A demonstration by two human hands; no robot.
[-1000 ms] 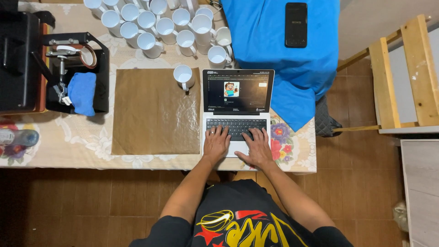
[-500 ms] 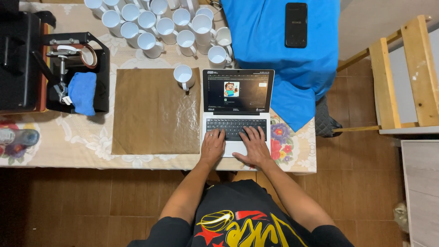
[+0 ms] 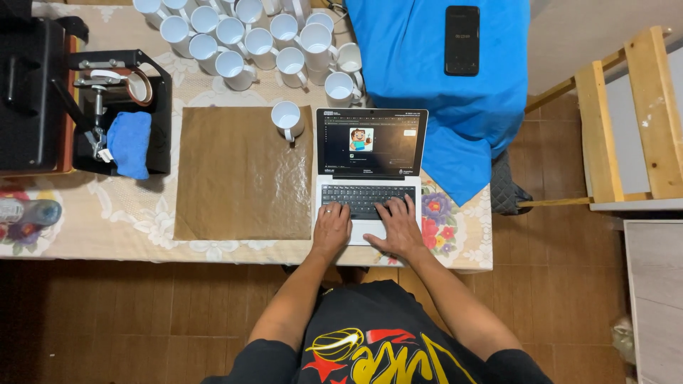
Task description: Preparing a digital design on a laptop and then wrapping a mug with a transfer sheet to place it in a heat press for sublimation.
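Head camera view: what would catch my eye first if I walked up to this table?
Probably the open laptop near the table's front edge, with the left hand and right hand resting on its keyboard. Next, the crowd of white mugs at the back, one lone mug on a brown sheet, and the bright blue cloth carrying a black phone.

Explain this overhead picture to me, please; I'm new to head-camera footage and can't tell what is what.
The view comes from a camera on a person's head, looking straight down. Both bare hands rest on a small open laptop: the left hand and the right hand lie at its keyboard, holding nothing. Left of it lies a brown paper sheet with one white mug at its corner. More white mugs cluster above. A black press machine stands far left, and a black phone lies on blue cloth.
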